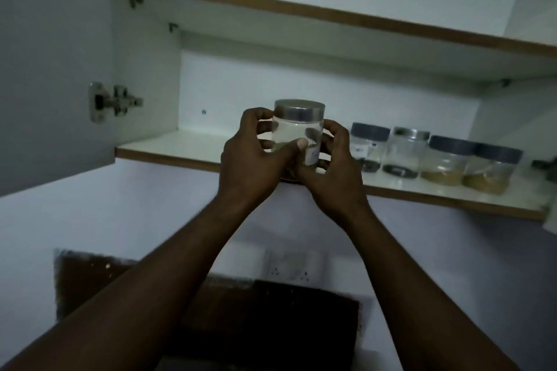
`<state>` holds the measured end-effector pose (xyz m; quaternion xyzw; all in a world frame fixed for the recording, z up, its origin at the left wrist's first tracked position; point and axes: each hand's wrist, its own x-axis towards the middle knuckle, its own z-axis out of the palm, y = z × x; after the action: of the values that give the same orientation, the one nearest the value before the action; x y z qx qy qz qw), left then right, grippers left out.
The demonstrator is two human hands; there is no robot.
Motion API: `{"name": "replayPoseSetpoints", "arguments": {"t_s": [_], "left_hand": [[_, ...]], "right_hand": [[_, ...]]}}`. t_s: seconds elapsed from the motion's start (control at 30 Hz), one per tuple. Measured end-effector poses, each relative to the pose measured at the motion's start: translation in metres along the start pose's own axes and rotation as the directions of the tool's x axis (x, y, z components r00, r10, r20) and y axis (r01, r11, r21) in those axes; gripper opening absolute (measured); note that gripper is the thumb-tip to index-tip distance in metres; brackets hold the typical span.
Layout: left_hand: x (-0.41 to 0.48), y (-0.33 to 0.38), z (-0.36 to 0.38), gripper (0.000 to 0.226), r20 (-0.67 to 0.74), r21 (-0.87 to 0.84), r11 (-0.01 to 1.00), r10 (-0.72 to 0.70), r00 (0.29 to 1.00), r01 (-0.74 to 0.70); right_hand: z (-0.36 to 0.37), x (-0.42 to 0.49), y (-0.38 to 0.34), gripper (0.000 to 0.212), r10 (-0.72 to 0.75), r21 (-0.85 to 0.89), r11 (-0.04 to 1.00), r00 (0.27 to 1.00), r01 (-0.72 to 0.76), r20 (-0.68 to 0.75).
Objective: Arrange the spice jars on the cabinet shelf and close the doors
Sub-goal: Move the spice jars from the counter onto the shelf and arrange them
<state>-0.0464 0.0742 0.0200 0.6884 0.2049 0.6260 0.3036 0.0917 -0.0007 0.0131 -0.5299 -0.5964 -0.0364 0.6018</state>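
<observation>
A clear jar with a steel lid is held upright at the front edge of the lower cabinet shelf. My left hand grips its left side, thumb across the front. My right hand cups its right side and base. To the right, several jars stand in a row on the shelf: a dark-lidded jar, a steel-lidded jar with dark spice, and two dark-lidded jars with tan powder. The held jar's bottom is hidden by my fingers.
The left cabinet door stands open with its hinge showing. An upper shelf runs above. Below on the wall are a switch plate and dark tiles. A dark object sits at the shelf's far right.
</observation>
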Motion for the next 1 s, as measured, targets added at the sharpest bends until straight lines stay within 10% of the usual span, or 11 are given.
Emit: {"name": "replayPoseSetpoints", "arguments": {"t_s": [0.27, 0.53, 1.0], "left_hand": [[0.067, -0.026, 0.085, 0.068, 0.06, 0.284, 0.955, -0.109, 0.992, 0.088], [0.078, -0.055, 0.126, 0.066, 0.024, 0.424, 0.899, -0.127, 0.992, 0.105], [0.051, -0.032, 0.123, 0.075, 0.01, 0.491, 0.859, -0.176, 0.984, 0.148]], "right_hand": [[-0.032, 0.075, 0.051, 0.093, 0.223, -0.288, 0.937, 0.973, -0.195, 0.064], [-0.022, 0.087, 0.088, 0.045, 0.13, -0.566, 0.808, 0.986, -0.167, -0.105], [-0.024, 0.062, 0.071, 0.04, 0.071, -0.497, 0.849, 0.97, -0.183, -0.234]]}}
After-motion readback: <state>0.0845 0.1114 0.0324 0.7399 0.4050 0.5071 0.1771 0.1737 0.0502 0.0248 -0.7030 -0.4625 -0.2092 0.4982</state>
